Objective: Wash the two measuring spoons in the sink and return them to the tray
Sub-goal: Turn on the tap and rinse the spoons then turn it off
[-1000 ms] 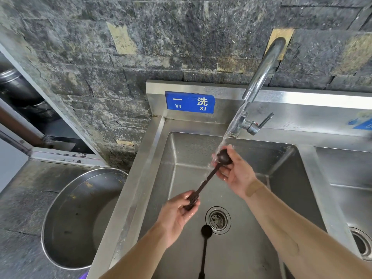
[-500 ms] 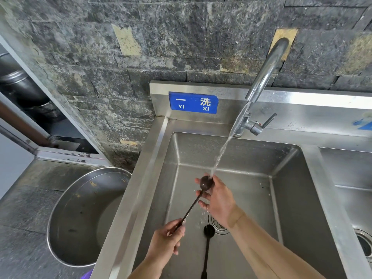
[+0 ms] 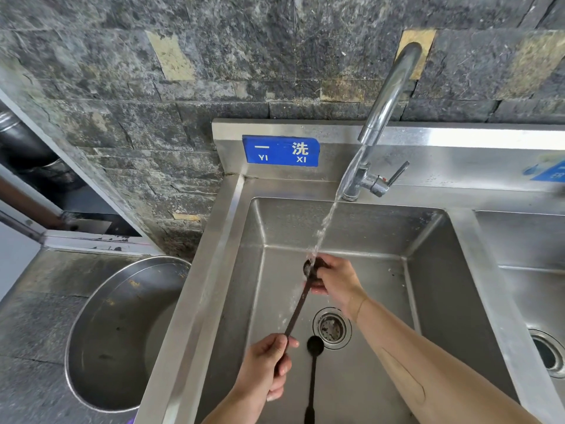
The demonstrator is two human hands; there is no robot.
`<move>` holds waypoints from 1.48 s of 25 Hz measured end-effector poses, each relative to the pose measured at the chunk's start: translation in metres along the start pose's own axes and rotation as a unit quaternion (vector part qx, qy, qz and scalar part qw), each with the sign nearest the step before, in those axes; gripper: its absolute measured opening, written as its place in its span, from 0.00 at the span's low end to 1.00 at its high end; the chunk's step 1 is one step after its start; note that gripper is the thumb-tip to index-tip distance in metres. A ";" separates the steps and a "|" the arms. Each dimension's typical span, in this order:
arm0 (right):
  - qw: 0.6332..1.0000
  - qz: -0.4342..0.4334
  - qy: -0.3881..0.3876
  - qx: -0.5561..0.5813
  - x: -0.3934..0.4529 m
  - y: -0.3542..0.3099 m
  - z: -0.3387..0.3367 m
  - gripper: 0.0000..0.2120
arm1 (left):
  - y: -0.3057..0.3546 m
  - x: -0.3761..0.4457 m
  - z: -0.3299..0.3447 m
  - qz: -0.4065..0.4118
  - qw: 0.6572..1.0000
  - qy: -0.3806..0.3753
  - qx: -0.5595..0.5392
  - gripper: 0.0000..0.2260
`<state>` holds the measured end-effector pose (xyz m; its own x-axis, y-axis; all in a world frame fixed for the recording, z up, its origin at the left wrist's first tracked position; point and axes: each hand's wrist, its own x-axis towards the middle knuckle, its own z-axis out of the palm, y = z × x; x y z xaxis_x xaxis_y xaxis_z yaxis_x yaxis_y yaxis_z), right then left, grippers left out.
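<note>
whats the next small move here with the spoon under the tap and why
Probably keep rubbing the bowl of the held spoon under the water stream with the right hand, left hand gripping the handle; the second spoon lies unwashed by the drain.

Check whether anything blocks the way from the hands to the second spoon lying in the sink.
Nothing visible does. The second spoon lies bare on the sink floor by the drain, just right of the left hand. But both hands are busy: with the right hand, they hold the first spoon under the water.
</note>
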<state>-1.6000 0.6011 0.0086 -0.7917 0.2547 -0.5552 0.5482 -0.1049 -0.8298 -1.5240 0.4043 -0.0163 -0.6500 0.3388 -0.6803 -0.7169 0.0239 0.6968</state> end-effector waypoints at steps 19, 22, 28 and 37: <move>0.988 -0.005 -0.112 0.111 0.003 0.015 -0.003 0.35 | 0.016 0.033 0.032 -0.069 0.996 0.008 -0.054 0.15; 0.987 -0.035 -0.094 0.128 0.006 -0.003 -0.007 0.33 | 0.032 0.048 0.044 -0.060 0.994 0.004 -0.087 0.14; 0.982 -0.083 -0.068 0.155 0.018 -0.034 -0.023 0.18 | 0.067 0.072 0.053 0.035 0.990 -0.017 -0.136 0.11; 0.995 -0.028 0.007 0.093 0.007 0.030 -0.052 0.21 | 0.009 0.089 0.060 -0.017 0.996 0.013 0.088 0.10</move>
<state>-1.5757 0.6496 -0.0170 -0.8154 0.2786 -0.5074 0.4419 -0.2666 -0.8565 -1.5731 0.4910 -0.0570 -0.6340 0.3097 -0.7086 -0.6850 0.2003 0.7005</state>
